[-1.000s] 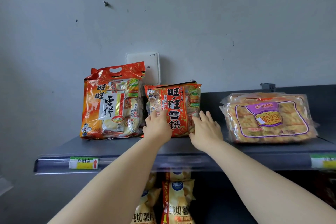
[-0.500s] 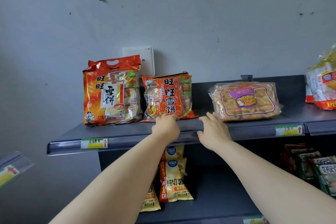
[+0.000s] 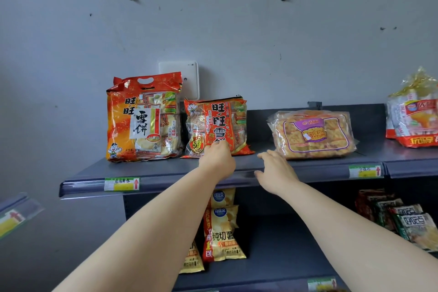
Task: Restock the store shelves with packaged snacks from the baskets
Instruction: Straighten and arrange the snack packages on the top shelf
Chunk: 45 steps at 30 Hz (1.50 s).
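On the top grey shelf (image 3: 166, 169) a small red rice cracker pack (image 3: 219, 117) stands upright, leaning back beside a larger orange rice cracker bag (image 3: 142, 121) on its left. My left hand (image 3: 216, 161) reaches up to the small pack, and its fingertips touch the pack's lower front edge. My right hand (image 3: 277, 173) hovers with relaxed fingers over the shelf's front lip, to the right of that pack, holding nothing. No basket is in view.
A clear pack of yellow biscuits (image 3: 312, 135) lies further right on the shelf, and more red packs (image 3: 414, 121) stand at the far right. Yellow chip bags (image 3: 222, 232) and green packs (image 3: 412, 223) sit on the shelf below. A white box (image 3: 180, 71) hangs on the wall.
Both hands have drawn back from the sides of the small red pack to the shelf's front. The pack now stands by itself, and my view has pulled back.
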### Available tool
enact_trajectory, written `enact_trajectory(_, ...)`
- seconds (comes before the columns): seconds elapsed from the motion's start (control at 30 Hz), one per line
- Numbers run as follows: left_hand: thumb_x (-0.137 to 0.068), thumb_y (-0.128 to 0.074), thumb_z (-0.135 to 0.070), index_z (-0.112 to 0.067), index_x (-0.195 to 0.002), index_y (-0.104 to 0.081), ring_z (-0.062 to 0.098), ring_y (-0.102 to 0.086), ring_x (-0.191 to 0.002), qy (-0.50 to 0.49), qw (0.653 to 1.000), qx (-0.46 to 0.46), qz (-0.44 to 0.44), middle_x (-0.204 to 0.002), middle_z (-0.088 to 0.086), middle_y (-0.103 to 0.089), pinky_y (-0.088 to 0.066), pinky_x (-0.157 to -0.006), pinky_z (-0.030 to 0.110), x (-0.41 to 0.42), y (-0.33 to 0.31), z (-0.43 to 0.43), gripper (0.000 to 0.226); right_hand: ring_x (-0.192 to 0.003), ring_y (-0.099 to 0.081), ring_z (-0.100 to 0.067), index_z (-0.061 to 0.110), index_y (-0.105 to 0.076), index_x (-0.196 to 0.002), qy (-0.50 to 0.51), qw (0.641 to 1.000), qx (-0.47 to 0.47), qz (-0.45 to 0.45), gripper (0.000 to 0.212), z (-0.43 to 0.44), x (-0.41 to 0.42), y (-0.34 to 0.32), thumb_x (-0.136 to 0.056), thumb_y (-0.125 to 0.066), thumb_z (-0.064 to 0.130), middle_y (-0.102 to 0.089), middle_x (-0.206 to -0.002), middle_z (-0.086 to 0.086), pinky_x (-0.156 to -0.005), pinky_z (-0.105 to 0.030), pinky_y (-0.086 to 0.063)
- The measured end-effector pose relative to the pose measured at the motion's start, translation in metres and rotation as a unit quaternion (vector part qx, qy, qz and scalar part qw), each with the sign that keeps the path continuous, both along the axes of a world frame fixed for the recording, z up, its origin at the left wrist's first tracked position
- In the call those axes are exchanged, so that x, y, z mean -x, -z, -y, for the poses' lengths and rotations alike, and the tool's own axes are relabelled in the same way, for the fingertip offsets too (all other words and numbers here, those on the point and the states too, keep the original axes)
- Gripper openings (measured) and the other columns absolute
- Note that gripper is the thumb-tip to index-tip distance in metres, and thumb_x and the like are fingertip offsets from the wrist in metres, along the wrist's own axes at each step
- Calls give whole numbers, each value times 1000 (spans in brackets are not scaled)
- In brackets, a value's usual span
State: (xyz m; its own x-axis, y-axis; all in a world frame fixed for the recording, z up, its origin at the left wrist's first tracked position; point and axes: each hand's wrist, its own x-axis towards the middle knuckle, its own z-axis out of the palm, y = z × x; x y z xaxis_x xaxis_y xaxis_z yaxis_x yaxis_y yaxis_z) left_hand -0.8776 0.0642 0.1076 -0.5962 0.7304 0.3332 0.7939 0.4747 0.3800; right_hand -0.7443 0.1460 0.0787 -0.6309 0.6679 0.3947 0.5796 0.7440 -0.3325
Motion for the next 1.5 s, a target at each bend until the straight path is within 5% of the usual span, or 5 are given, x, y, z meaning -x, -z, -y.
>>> enact_trajectory(0.47,-86,-71,-43,-31,-156,-4,37,-13,-149,-138,989,-50,-29,-164,11,-9,-24,-117,56,84,-20,-37,98,-144,-20,-29,13,-3,-154,-33,966,185,-178,96,-83,117,-43,-88,-60,53,-16,-157,-15,-112,-46,-30)
enact_trajectory(0.67,-82,-77,-41,-43,-153,15,36,-11,-149,-151,986,-11,-64,-164,9,16,-36,-109,51,106,-23,-68,117,-145,-25,-29,21,6,-154,-105,888,358,-268,115,-135,161,-47,-77,-65,66,-20,-160,-7,-115,-53,-27)
enact_trajectory(0.97,-82,-77,-40,-36,-155,10,33,-16,-148,-167,984,6,-60,-164,-2,-13,-28,-112,61,134,-20,-79,114,-128,-48,-30,35,-4,-150,-146,853,417,-279,113,-152,198,-36,-66,-77,59,-46,-142,-5,-106,-55,-39)
enact_trajectory(1.33,-85,-73,-22,-35,-154,16,34,-14,-149,-187,982,21,-30,-165,2,-6,-23,-112,62,136,-21,-74,113,-126,-49,-31,32,-4,-151,-162,842,431,-282,103,-146,211,-37,-78,-76,42,-45,-141,-7,-106,-53,-39)
enact_trajectory(1.5,-85,-67,-7,-30,-155,14,34,-11,-149,-177,984,6,-37,-165,5,1,-22,-114,63,122,-19,-73,110,-144,-25,-31,28,5,-154,-100,919,292,-246,113,-136,196,-36,-76,-72,57,-18,-160,-7,-113,-56,-29)
